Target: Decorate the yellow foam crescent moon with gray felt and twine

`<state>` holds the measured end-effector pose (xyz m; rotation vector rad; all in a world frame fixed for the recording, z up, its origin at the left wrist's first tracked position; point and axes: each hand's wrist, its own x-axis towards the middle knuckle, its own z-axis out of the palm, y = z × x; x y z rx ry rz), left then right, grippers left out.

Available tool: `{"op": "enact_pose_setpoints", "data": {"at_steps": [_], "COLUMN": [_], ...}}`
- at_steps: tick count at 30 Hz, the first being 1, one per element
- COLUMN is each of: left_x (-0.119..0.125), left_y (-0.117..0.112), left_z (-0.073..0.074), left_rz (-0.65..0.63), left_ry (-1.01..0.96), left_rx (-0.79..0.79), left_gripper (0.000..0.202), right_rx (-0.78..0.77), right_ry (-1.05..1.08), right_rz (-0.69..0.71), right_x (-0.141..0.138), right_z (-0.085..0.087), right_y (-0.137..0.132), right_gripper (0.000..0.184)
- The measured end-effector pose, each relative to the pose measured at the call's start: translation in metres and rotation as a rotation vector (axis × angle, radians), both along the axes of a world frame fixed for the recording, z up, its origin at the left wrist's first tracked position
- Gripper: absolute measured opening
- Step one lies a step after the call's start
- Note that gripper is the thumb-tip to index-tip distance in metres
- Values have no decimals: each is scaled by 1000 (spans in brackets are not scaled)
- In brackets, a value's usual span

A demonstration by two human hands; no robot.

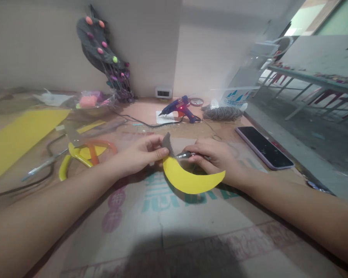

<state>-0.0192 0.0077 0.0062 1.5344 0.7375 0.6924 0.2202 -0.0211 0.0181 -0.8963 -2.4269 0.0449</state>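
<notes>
Left hand (148,152) pinches yellow crescent (188,179) | right hand (214,154) grips tool (185,155) | phone (263,146) — near edge of table (145,107)

We're in a craft workshop: glue gun (178,105) and grey yarn (222,113) beyond our right hand (210,155), scissors (80,155) left of our left hand (147,154), worktables (311,80) well right of both.

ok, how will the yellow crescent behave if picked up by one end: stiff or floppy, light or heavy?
Probably light: the crescent looks like thin sheet. Likely fairly stiff, as it shows no clear sag beyond the left hand. The bare narrow tip may crease more easily than the end with grey covering.
</notes>
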Motion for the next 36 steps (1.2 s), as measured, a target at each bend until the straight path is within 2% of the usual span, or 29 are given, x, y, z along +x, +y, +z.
{"op": "enact_pose_setpoints", "data": {"at_steps": [6, 11, 20, 26, 36], "left_x": [1, 4, -1, -1, 0], "left_y": [0, -2, -3, -1, -1], "left_z": [1, 5, 4, 0, 4], "left_rz": [6, 50, 12, -46, -69], "left_ry": [53, 100, 126, 112, 167], "left_rx": [50, 162, 97, 113, 179], "left_gripper": [23, 23, 42, 43, 41], "right_rx": [54, 72, 88, 114, 176], "right_ry": [-19, -53, -86, -74, -174], "right_rz": [8, 0, -15, 6, 19], "right_x": [1, 0, -1, -1, -5], "right_z": [-4, -2, -2, -2, 1], "right_y": [1, -1, -2, -2, -4], "right_gripper": [33, 31, 26, 26, 31]}}
